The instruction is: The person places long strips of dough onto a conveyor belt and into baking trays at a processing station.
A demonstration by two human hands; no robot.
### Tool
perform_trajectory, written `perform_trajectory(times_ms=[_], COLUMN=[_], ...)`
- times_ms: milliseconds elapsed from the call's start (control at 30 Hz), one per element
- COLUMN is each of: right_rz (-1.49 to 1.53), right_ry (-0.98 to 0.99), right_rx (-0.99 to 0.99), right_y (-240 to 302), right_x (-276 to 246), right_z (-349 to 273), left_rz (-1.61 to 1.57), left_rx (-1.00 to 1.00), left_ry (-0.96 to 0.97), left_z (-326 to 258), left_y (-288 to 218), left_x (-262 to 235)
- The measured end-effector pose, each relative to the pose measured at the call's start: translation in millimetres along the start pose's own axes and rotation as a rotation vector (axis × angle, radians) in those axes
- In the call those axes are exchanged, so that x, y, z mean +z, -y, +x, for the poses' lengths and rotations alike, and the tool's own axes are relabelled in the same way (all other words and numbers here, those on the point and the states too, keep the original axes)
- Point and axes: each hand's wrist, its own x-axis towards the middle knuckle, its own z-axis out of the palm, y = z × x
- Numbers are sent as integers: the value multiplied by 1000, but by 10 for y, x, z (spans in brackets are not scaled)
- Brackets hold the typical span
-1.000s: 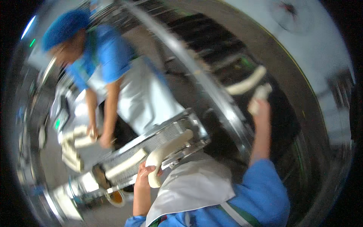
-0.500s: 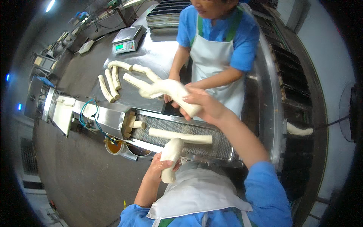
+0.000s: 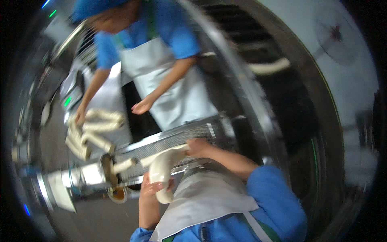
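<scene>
Here the person's left hand (image 3: 151, 189) wraps around the lower end of a pale, curved dough roll (image 3: 163, 173), fingers closed on it just above the white apron (image 3: 201, 201). The right hand (image 3: 197, 147) grips the upper end of the same roll, where it lies on the mesh conveyor belt (image 3: 173, 139) of a steel machine (image 3: 88, 175). So the roll bends from the belt down toward the person's lap, held at both ends. A shorter dough piece (image 3: 125, 164) sits at the left end of the belt, near a round opening in the machine. Across the belt stands a co-worker in a blue shirt and a pale apron (image 3: 169, 92). One hand of that co-worker (image 3: 142, 107) hovers open, palm down, above the belt, touching nothing. The co-worker's other hand (image 3: 80, 117) reaches down to a pile of dough rolls (image 3: 90, 133) on the steel table (image 3: 109, 97) to the left. The picture is blurred, so finer detail of the fingers cannot be told.
</scene>
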Motion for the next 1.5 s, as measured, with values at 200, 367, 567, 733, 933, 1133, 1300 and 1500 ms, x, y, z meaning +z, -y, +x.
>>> perform_trajectory(times_ms=[200,367,567,733,933,1133,1300,1500], right_rz=[1315,1312,1157,1822,1706,1466,1274,962], right_ry=[-286,-775,-1503,-1493,-1480,-1683,-1662,-1958], right_rx=[277,-123,39,243,698,678,510,773], right_y=[-544,-254,-715,-1871,-2356,-2767,-2445,-3028], right_x=[-745,-1982,-2179,-2211,-2296,-1991,-1839,-2067], right_z=[-1315,-2841,-3105,-2532,-1715,-1611,-1961,-2487], left_rz=[-24,67,34,599,1392,1753,1828,1388], left_rx=[156,67,54,17,455,584,539,946], left_ry=[466,668,1149,1132,607,715,904,1174], left_z=[680,1538,2200,2876,4261,4153,3865,3740], left_y=[-294,-467,-87,532,1834,1934,1875,2423], left_x=[726,1965,3650,4221,3378,3529,3618,4319])
